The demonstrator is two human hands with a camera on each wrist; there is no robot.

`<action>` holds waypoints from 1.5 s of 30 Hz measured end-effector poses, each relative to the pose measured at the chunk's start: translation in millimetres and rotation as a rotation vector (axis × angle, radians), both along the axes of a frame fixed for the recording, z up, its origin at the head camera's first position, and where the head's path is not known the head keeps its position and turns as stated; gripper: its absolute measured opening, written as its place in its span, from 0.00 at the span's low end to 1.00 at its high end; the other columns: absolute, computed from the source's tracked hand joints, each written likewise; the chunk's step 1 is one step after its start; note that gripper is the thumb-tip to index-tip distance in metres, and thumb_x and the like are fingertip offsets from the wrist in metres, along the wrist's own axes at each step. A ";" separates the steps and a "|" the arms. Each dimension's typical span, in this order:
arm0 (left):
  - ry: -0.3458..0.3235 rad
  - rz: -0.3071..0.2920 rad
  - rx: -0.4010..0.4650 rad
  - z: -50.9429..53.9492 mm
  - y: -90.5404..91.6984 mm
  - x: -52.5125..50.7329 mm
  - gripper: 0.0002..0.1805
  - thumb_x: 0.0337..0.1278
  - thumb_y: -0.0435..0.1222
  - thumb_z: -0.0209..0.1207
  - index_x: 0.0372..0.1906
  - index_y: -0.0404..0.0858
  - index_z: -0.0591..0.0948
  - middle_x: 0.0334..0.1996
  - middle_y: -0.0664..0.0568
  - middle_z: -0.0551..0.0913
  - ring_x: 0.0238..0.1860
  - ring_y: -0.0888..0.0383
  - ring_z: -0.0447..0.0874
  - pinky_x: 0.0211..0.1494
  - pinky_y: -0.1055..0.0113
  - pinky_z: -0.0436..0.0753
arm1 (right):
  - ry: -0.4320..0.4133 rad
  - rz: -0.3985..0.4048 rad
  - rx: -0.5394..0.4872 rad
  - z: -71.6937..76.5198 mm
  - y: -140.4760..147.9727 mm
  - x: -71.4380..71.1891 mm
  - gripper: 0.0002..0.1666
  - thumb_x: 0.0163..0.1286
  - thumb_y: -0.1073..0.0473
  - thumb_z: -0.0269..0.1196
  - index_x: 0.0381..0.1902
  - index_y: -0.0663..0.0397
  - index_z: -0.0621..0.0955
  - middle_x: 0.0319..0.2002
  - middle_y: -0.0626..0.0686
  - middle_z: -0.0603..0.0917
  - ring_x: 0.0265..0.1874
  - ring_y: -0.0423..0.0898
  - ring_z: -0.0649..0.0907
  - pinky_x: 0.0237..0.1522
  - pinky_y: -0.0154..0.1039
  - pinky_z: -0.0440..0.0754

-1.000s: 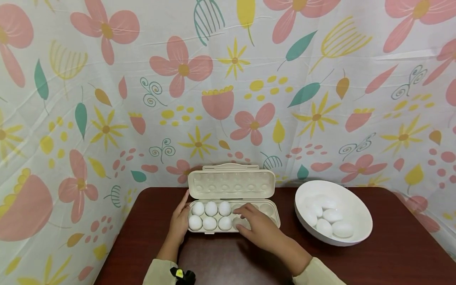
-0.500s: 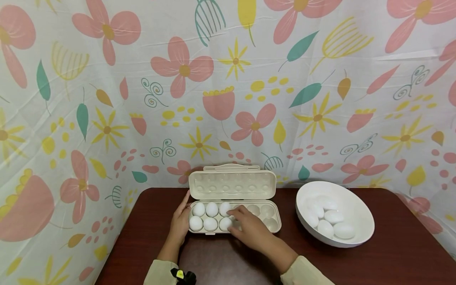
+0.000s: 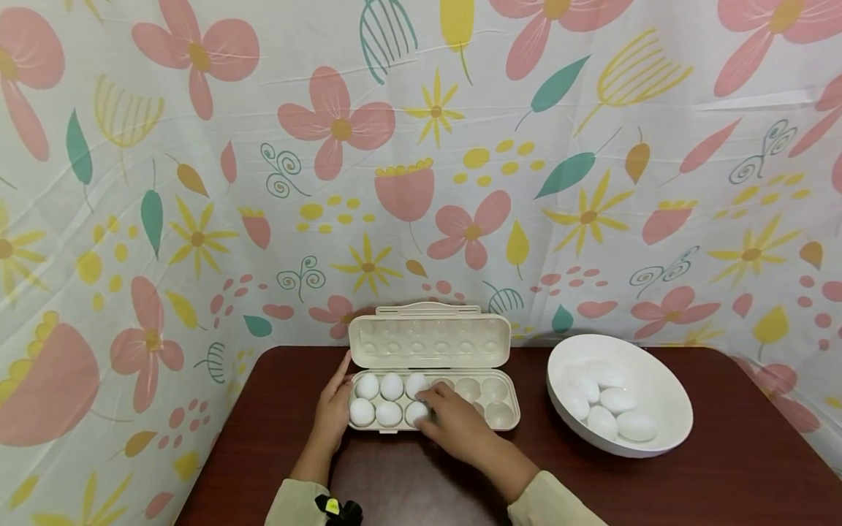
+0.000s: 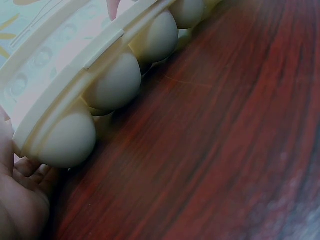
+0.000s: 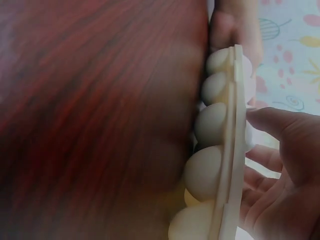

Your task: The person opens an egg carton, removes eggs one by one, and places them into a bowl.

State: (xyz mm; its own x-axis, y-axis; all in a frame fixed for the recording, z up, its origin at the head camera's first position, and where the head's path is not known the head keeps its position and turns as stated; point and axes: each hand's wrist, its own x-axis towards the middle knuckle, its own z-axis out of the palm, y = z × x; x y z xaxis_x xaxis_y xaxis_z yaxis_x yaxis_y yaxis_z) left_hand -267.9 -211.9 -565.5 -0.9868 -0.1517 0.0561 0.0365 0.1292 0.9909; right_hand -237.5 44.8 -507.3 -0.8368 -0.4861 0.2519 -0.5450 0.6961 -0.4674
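White eggs, six in view, in two rows of three at the left end of one cream plastic egg carton, near the middle of the table, long side toward the wearer. More pale cups beyond the right hand, some partly hidden by it. One attached lid, raised and leaning back behind the base.

Two bare hands, one at each side of the eggs. Right hand reaching in low from the right, palm down, thumb and fingers bent around the right side of the front egg in the third column, as if in a pinch, with that egg inside its cup. Left hand against the carton's left end, forefinger straight along it toward the lid, other fingers bent below the rim; impossible to tell whether gripping or merely bracing.

To the right, well apart from the carton, one large white bowl with at least six white eggs clustered on its left side, some overlapping.

Underneath everything, one dark red-brown wood-grain table. Two beige sleeves; one black strap near the left cuff. Behind, one floral cloth in pink, yellow and teal.
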 end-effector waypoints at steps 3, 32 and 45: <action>0.002 0.000 0.001 0.4 -0.5 -0.1 0.29 0.79 0.36 0.42 0.78 0.62 0.63 0.60 0.43 0.80 0.66 0.49 0.72 0.74 0.50 0.64 | 0.016 0.001 -0.008 -1.0 -1.8 -0.9 0.23 0.65 0.54 0.71 0.56 0.55 0.83 0.48 0.50 0.80 0.42 0.45 0.82 0.44 0.43 0.82; -0.004 0.003 0.006 -0.5 -0.1 -0.9 0.30 0.78 0.35 0.42 0.76 0.65 0.64 0.61 0.42 0.79 0.67 0.49 0.70 0.74 0.49 0.63 | 0.032 0.003 0.060 1.2 -4.9 -1.9 0.22 0.65 0.52 0.70 0.55 0.53 0.84 0.48 0.48 0.85 0.47 0.45 0.85 0.47 0.44 0.83; 0.003 -0.009 -0.002 0.7 0.3 -0.4 0.30 0.79 0.35 0.41 0.78 0.63 0.62 0.61 0.43 0.79 0.67 0.49 0.72 0.73 0.50 0.65 | 0.036 0.003 0.053 5.8 -1.3 -0.4 0.23 0.67 0.51 0.70 0.57 0.53 0.83 0.49 0.47 0.84 0.45 0.45 0.85 0.44 0.43 0.83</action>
